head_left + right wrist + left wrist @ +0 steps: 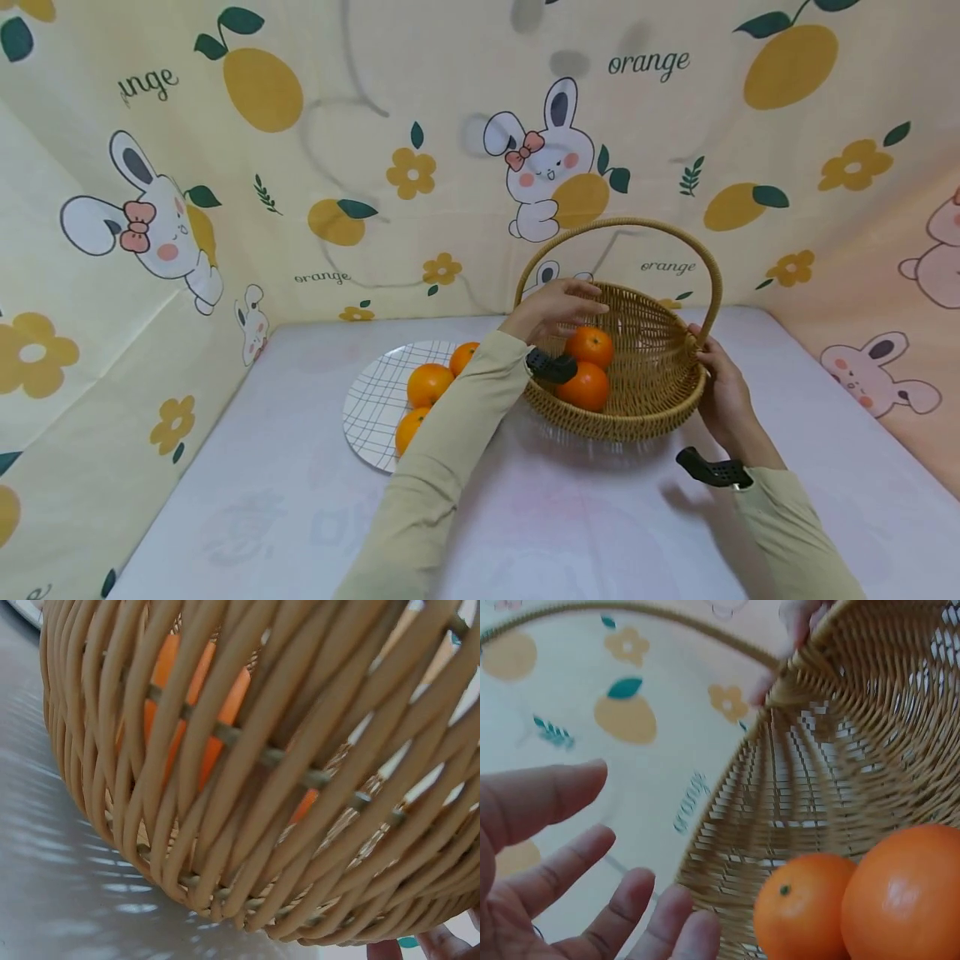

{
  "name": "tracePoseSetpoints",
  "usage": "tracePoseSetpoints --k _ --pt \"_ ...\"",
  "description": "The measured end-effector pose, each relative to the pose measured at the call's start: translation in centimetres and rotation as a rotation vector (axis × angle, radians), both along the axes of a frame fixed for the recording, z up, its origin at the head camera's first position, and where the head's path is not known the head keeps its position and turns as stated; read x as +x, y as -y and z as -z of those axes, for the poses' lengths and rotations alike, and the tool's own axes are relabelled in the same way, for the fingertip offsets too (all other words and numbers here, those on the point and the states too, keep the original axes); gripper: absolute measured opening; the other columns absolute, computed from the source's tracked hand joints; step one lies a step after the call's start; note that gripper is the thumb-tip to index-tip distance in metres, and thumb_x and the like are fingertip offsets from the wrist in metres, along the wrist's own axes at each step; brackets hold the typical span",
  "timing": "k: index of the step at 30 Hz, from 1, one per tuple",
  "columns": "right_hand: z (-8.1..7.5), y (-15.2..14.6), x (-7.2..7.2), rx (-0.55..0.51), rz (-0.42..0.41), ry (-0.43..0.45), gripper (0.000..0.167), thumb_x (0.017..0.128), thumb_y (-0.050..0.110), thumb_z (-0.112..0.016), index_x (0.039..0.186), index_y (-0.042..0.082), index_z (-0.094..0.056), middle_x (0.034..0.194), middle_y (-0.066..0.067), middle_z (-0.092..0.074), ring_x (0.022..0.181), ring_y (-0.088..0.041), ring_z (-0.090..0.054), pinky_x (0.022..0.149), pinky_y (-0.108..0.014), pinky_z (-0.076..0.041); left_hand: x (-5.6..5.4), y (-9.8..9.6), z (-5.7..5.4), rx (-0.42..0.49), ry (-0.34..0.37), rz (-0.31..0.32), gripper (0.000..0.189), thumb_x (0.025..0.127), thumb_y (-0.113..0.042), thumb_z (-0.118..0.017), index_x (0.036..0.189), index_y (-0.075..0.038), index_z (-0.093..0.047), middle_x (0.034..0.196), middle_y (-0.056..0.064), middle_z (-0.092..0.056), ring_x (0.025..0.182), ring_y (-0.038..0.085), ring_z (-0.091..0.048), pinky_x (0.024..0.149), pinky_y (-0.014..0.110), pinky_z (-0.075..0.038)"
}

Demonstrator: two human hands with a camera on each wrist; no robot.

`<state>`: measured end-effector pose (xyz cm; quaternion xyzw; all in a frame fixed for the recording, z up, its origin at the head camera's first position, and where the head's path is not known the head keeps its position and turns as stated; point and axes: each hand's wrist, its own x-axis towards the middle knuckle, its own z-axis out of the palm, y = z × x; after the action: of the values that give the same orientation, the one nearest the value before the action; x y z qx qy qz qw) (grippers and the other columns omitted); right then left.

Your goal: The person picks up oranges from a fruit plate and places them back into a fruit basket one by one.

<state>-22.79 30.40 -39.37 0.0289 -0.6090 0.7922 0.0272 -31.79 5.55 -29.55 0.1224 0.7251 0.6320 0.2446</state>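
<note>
A wicker basket point(652, 427) with a tall hooped handle leans on the table, its opening tipped toward me. Two oranges, an upper orange point(589, 346) and a lower orange point(583, 387), lie inside at its left. My left hand point(557, 310) is over the basket's left rim; in the left wrist view its fingers point(622, 907) are spread with nothing between them, beside the oranges. On the right side, my right hand point(723, 392) grips the rim at the foot of the handle. The right wrist view is filled by the basket's woven outside, oranges showing through the gaps.
Left of the basket is a round white plate point(367, 417) with a dark grid, bearing several oranges point(430, 385), partly hidden by my left sleeve point(442, 467). A printed cloth point(420, 75) hangs behind the white table point(300, 508) and along both sides.
</note>
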Motion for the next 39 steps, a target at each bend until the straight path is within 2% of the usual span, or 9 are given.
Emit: tracePoseSetpoints --k 5,9,14,17,22,24,29,36,39 --pt "0.0 0.0 -0.3 -0.009 0.005 -0.005 0.051 0.106 0.027 -0.03 0.155 0.023 -0.019 0.158 -0.003 -0.008 0.142 -0.02 -0.009 0.109 -0.027 -0.021 1.1 0.6 -0.8 -0.001 -0.082 0.061 0.037 0.09 -0.018 -0.072 0.125 -0.012 -0.062 0.125 0.0 -0.053 0.12 0.033 -0.052 0.093 0.043 -0.048" --pt "0.1 0.1 -0.3 -0.002 0.002 -0.006 0.051 0.106 0.028 -0.03 0.156 0.022 -0.018 0.158 -0.003 -0.008 0.142 -0.019 -0.01 0.108 -0.024 -0.023 1.9 1.3 -1.2 0.003 -0.157 0.101 0.038 0.092 -0.02 -0.069 0.128 -0.011 -0.06 0.117 0.0 -0.054 0.116 0.034 -0.053 0.082 0.035 -0.051" --pt "0.2 0.2 -0.2 0.025 -0.006 -0.015 0.052 0.106 0.028 -0.029 0.156 0.022 -0.016 0.159 -0.004 -0.006 0.142 -0.019 -0.009 0.109 -0.025 -0.021 3.1 2.2 -1.4 0.034 -0.267 0.145 0.03 0.094 -0.016 -0.065 0.123 -0.008 -0.062 0.105 0.005 -0.059 0.097 0.025 -0.057 0.073 0.029 -0.048" --pt "0.3 0.2 -0.3 0.023 -0.007 -0.025 0.052 0.106 0.028 -0.029 0.156 0.021 -0.017 0.158 -0.005 -0.008 0.142 -0.019 -0.01 0.107 -0.024 -0.024 4.0 3.1 -1.4 0.06 -0.337 0.173 0.024 0.095 -0.012 -0.063 0.119 -0.006 -0.062 0.105 0.005 -0.058 0.089 0.016 -0.055 0.073 0.027 -0.048" --pt "0.3 0.4 -0.4 -0.016 -0.012 -0.037 0.054 0.106 0.023 -0.03 0.157 0.017 -0.013 0.155 -0.005 -0.013 0.139 -0.018 -0.013 0.1 -0.02 -0.029 5.7 5.2 -1.7 0.063 -0.468 0.191 0.025 0.094 -0.011 -0.061 0.117 -0.002 -0.06 0.111 0.005 -0.057 0.094 0.016 -0.053 0.078 0.027 -0.047" --pt "0.3 0.4 -0.5 -0.028 -0.014 -0.043 0.054 0.106 0.022 -0.029 0.157 0.016 -0.012 0.154 -0.004 -0.014 0.139 -0.016 -0.013 0.1 -0.02 -0.028 6.2 6.2 -1.8 0.05 -0.511 0.166 0.023 0.095 -0.012 -0.061 0.116 -0.004 -0.06 0.111 0.005 -0.059 0.097 0.017 -0.054 0.08 0.028 -0.047" --pt "0.4 0.3 -0.4 -0.042 -0.017 -0.052 0.053 0.106 0.023 -0.029 0.157 0.019 -0.013 0.156 -0.003 -0.012 0.14 -0.015 -0.011 0.105 -0.021 -0.025 6.7 8.8 -1.4 0.054 -0.551 0.062 0.021 0.095 -0.012 -0.062 0.114 -0.006 -0.06 0.108 0.005 -0.06 0.096 0.025 -0.056 0.079 0.028 -0.047" --pt "0.6 0.2 -0.2 -0.026 0.007 -0.05 0.047 0.107 0.026 -0.03 0.153 0.025 -0.024 0.156 -0.004 -0.01 0.14 -0.018 -0.012 0.102 -0.02 -0.029 7.6 13.3 0.3 0.017 -0.58 -0.1 0.019 0.094 -0.011 -0.062 0.112 -0.005 -0.06 0.107 0.009 -0.057 0.096 0.027 -0.055 0.081 0.034 -0.047" --pt "0.6 0.2 -0.2 -0.015 0.013 -0.049 0.048 0.107 0.026 -0.03 0.154 0.024 -0.022 0.158 -0.004 -0.009 0.141 -0.017 -0.011 0.105 -0.021 -0.026 8.3 15.2 1.3 -0.006 -0.576 -0.158 0.02 0.092 -0.011 -0.064 0.111 -0.006 -0.06 0.109 0.01 -0.057 0.096 0.027 -0.055 0.084 0.037 -0.046"
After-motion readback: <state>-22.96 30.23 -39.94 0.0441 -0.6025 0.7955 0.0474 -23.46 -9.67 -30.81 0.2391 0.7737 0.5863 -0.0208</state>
